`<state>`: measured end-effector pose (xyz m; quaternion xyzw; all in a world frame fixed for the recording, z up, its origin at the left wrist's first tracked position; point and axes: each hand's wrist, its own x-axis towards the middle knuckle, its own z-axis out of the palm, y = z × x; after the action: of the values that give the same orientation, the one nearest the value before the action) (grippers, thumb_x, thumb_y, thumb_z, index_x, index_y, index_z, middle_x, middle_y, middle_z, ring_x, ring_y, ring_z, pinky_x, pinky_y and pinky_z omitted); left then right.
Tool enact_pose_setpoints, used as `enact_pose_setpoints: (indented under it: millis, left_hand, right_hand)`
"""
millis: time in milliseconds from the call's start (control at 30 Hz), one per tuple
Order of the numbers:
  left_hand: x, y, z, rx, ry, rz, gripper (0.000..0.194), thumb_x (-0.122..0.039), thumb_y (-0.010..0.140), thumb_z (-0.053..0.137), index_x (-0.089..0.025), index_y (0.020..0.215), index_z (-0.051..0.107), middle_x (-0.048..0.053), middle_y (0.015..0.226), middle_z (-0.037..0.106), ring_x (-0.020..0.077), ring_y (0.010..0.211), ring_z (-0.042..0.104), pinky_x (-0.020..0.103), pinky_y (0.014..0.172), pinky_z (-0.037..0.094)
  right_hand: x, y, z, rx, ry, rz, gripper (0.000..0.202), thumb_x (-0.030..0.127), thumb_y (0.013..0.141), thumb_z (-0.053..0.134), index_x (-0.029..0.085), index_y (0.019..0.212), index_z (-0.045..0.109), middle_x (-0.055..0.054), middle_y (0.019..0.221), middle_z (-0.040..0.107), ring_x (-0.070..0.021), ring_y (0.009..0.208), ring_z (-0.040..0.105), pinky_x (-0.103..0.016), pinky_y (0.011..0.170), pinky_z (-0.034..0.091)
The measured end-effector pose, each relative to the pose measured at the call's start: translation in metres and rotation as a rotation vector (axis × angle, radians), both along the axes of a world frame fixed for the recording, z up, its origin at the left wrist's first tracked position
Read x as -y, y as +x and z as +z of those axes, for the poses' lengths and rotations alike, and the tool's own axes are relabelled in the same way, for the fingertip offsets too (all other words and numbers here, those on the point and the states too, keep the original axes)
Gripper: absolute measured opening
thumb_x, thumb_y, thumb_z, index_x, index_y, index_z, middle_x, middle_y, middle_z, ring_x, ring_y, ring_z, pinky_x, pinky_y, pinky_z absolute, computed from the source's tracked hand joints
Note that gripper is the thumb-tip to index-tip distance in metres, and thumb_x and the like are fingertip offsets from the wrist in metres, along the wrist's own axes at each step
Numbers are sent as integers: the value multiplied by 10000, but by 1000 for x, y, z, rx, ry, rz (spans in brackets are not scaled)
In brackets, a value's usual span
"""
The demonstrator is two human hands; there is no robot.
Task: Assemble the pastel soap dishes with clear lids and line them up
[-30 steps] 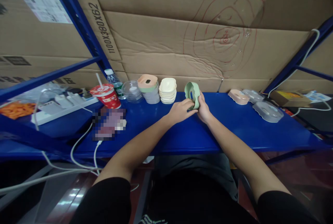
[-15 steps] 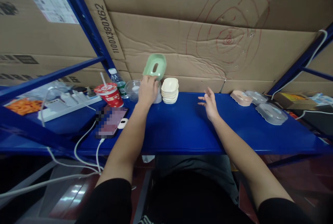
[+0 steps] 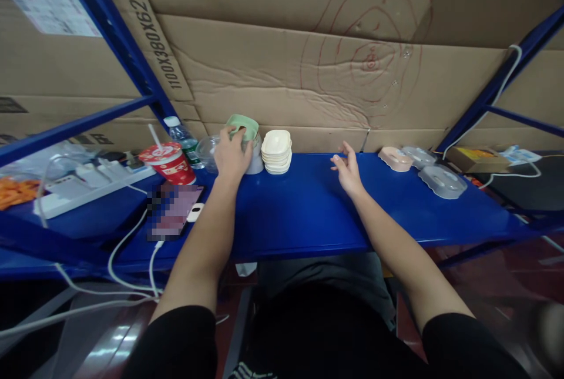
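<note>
My left hand (image 3: pixel 233 154) has its fingers on the near rim of a light green plastic dish (image 3: pixel 245 123) with a slot in its bottom. The dish lies tilted over a greyish-white stack (image 3: pixel 257 158), partly hidden behind the hand; I cannot tell whether they touch. Just right of it stands a stack of cream dishes (image 3: pixel 277 151). A clear round plastic container (image 3: pixel 207 153) is at the hand's left. My right hand (image 3: pixel 349 172) hovers above the blue table (image 3: pixel 304 208), fingers apart and loosely bent, holding nothing.
To the left are a red paper cup (image 3: pixel 170 163) with a straw, a water bottle (image 3: pixel 184 143), a phone (image 3: pixel 176 211) on a cable and a white power strip (image 3: pixel 97 191). A pink dish (image 3: pixel 395 159) and clear dishes (image 3: pixel 443 182) lie right. Cardboard (image 3: pixel 264 73) stands behind.
My left hand has lowered the green dish from a raised, upright tilt down towards the greyish-white stack. My right hand stays over the table, its fingers slightly more bent. The view has shifted right.
</note>
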<state>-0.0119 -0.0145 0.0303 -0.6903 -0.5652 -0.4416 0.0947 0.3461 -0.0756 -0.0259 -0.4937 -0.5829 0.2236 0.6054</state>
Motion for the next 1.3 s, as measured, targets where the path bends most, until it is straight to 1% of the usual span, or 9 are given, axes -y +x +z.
enact_pose_setpoints:
  millis: [200,400,533,633,700,900,1033,1167,1300]
  left_hand:
    - [3,7,-4,55,29,-6,475,-354,977,723,-234,1435,684,192,1580,533,378,1355,643,483,1085,559]
    - [3,19,-8,104,117,-52,443,-354,982,688,-206,1400,679,199,1539,565,365,1427,590,493,1103,558]
    - [3,30,-13,108,111,-140,434,-440,1001,666,-220,1376,684,192,1521,583,365,1390,617,503,1099,561]
    - [3,36,-17,97,94,-196,474,-527,1007,652,-218,1364,688,197,1526,580,375,1323,657,518,1082,566]
    - [3,39,-20,86,101,-225,492,-565,1006,644,-213,1347,691,201,1524,584,378,1312,661,512,1068,572]
    - [4,46,-26,11,138,-308,480,-585,1062,576,-199,1331,668,173,1487,616,316,1289,659,453,1045,569]
    - [9,54,-28,-89,123,-354,418,-504,1084,571,-190,1344,665,155,1427,651,294,1295,660,423,1031,575]
    - [18,63,-26,-207,7,-390,387,-414,1062,609,-210,1381,688,135,1403,684,296,1257,697,395,966,605]
    - [28,71,-24,-288,-61,-438,419,-380,1060,625,-195,1431,686,142,1409,694,307,1270,703,405,973,617]
  right_hand:
    - [-8,80,15,540,92,-381,862,681,965,570,173,1644,412,-256,1613,491,-451,1529,434,-713,1266,348]
    - [-3,155,1,914,-300,-725,808,493,992,503,55,1656,365,-290,1770,298,-490,1672,132,-787,1298,111]
    - [3,167,-7,886,-508,-824,818,488,964,545,28,1625,396,-354,1720,354,-545,1648,137,-894,1217,44]
    - [7,156,-4,884,-418,-874,730,492,979,545,97,1588,470,-325,1600,504,-518,1594,269,-917,1190,41]
    - [10,147,-1,868,-380,-879,739,536,967,595,147,1588,498,-296,1617,488,-507,1578,300,-905,1197,78]
    - [10,154,-3,735,-507,-696,817,546,847,802,195,1558,603,-255,1677,443,-514,1488,452,-717,1190,395]
    - [-4,149,-9,752,-322,-384,813,533,783,872,174,1488,684,-247,1586,542,-465,1410,542,-616,1213,444]
    - [-10,111,-8,811,-142,20,846,534,696,951,186,1435,733,-212,1549,590,-465,1443,582,-634,1267,435]
    - [2,63,-3,773,-41,298,859,617,740,943,269,1491,713,-171,1590,591,-444,1497,564,-664,1278,423]
